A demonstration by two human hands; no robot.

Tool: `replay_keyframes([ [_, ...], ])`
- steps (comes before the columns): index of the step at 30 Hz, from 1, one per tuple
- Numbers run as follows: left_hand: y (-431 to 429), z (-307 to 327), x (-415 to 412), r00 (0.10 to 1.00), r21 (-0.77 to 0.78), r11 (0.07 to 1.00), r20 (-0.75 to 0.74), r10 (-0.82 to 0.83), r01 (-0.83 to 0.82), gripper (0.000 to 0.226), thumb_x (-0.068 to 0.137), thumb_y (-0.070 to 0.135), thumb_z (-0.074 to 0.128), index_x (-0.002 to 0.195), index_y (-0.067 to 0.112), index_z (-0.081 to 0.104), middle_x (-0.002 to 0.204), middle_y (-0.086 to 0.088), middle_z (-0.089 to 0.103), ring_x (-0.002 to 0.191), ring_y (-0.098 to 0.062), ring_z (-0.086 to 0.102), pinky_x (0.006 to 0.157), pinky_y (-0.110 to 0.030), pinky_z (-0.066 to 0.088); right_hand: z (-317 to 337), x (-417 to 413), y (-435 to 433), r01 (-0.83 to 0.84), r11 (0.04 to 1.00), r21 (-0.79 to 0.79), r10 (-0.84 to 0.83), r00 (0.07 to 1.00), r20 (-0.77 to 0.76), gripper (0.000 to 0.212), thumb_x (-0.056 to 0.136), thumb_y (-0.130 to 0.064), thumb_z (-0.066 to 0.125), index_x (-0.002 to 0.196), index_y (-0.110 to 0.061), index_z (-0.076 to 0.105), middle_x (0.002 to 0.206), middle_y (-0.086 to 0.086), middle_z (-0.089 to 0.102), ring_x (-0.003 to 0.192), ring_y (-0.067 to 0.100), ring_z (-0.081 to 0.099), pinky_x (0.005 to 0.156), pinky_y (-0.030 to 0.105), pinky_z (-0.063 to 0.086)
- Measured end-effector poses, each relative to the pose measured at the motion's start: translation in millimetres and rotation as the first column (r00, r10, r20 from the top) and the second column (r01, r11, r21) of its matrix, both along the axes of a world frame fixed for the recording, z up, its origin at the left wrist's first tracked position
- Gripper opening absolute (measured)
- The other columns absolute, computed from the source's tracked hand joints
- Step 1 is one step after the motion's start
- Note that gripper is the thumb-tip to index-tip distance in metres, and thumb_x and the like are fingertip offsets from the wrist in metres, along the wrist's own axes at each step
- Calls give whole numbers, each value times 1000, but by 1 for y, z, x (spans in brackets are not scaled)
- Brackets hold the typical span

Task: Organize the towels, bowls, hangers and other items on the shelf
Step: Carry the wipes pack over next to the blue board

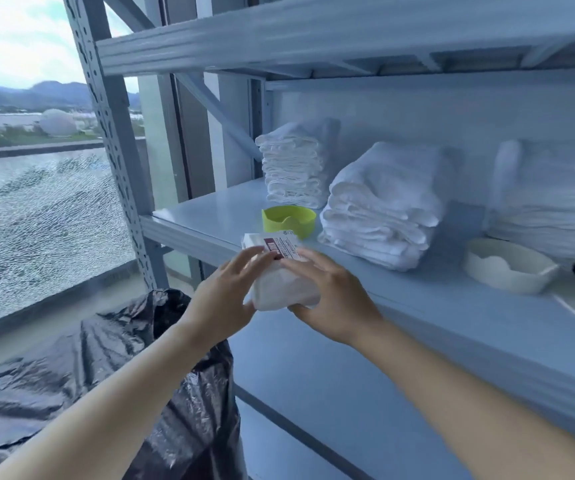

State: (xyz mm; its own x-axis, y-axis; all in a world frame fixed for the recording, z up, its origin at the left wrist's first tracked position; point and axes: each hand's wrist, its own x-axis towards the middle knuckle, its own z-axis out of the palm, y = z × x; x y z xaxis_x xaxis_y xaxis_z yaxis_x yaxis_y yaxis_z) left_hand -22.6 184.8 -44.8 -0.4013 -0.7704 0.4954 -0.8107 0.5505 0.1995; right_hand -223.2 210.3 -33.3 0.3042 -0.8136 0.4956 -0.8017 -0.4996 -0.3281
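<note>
I am holding a white packet [280, 284] with a red label in both hands, just above the front edge of the shelf [206, 209]. My left hand [223, 294] is wrapping its near side, and my right hand [336, 303] is gripping the other, fingers curled over the top and thumb beneath. Folded towels [383, 206] are sitting in stacks at the back, with a green bowl [288, 220] and a white bowl [507, 270] in front. I judge I am partway through: the packet is needing a spot, and no hangers are showing.

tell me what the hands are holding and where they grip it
Both hands hold a white soft pack with a dark red label: the left hand grips its left edge, the right hand its right edge.
</note>
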Motion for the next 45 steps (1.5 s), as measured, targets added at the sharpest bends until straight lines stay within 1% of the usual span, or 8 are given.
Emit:
replay_keyframes([
  [12, 97, 42, -138, 949, -322, 897, 9, -316, 302, 71, 64, -5, 75, 129, 15, 55, 130, -2, 56, 114, -26, 56, 75, -37, 55, 21, -142, 126, 100, 986, -130, -73, 978, 197, 65, 70, -20, 76, 128, -39, 52, 143, -9, 43, 122, 1, 47, 97, 12, 37],
  [16, 123, 62, -224, 896, -394, 821, 15, -444, 413, 74, 63, -12, 68, 131, 14, 52, 131, -8, 54, 120, -31, 52, 87, -41, 51, 41, -220, 178, 205, 959, -197, -168, 968, 187, 67, 71, -14, 74, 130, -34, 52, 145, -8, 40, 125, 5, 46, 100, 18, 38],
  [20, 161, 73, -332, 835, -422, 757, -3, -551, 498, 75, 63, -13, 64, 131, 15, 48, 133, -7, 52, 122, -29, 48, 96, -32, 41, 53, -313, 240, 331, 910, -251, -282, 936, 210, 66, 67, -8, 75, 128, -27, 56, 143, -3, 43, 123, 8, 49, 99, 18, 39],
  [26, 230, 71, -503, 661, -336, 688, -212, -720, 643, 76, 71, -17, 55, 136, 22, 44, 137, 14, 38, 121, -18, 48, 92, -20, 40, 63, -456, 336, 533, 802, -269, -474, 843, 255, 58, 63, -6, 72, 118, -24, 64, 136, -2, 52, 117, 13, 55, 96, 17, 39],
  [31, 283, 84, -624, 483, -376, 532, -225, -846, 758, 69, 69, -21, 50, 131, 9, 49, 133, 3, 42, 121, -3, 39, 98, -1, 25, 75, -556, 404, 655, 693, -301, -603, 756, 255, 57, 62, -7, 70, 116, -27, 65, 135, -4, 53, 116, 14, 57, 96, 26, 44],
  [35, 300, 94, -695, 425, -359, 478, -219, -878, 802, 64, 73, -17, 50, 131, 12, 49, 138, -4, 45, 123, -10, 42, 99, -4, 27, 86, -616, 434, 689, 633, -353, -651, 721, 239, 56, 61, -4, 71, 113, -22, 67, 132, 0, 56, 113, 17, 59, 94, 25, 45],
  [38, 304, 101, -738, 382, -322, 454, -263, -886, 831, 61, 74, -11, 59, 129, 17, 52, 134, 1, 48, 123, -9, 44, 97, -19, 41, 92, -655, 443, 717, 599, -358, -693, 687, 218, 54, 61, -4, 71, 112, -22, 68, 132, 0, 56, 111, 16, 60, 90, 17, 41],
  [45, 284, 107, -823, 278, -314, 338, -220, -935, 887, 65, 69, -17, 55, 127, 12, 54, 119, 9, 47, 119, -16, 48, 94, -34, 48, 92, -729, 435, 763, 577, -290, -738, 640, 214, 54, 65, -9, 75, 116, -24, 66, 134, -1, 54, 116, 16, 57, 97, 28, 44],
])
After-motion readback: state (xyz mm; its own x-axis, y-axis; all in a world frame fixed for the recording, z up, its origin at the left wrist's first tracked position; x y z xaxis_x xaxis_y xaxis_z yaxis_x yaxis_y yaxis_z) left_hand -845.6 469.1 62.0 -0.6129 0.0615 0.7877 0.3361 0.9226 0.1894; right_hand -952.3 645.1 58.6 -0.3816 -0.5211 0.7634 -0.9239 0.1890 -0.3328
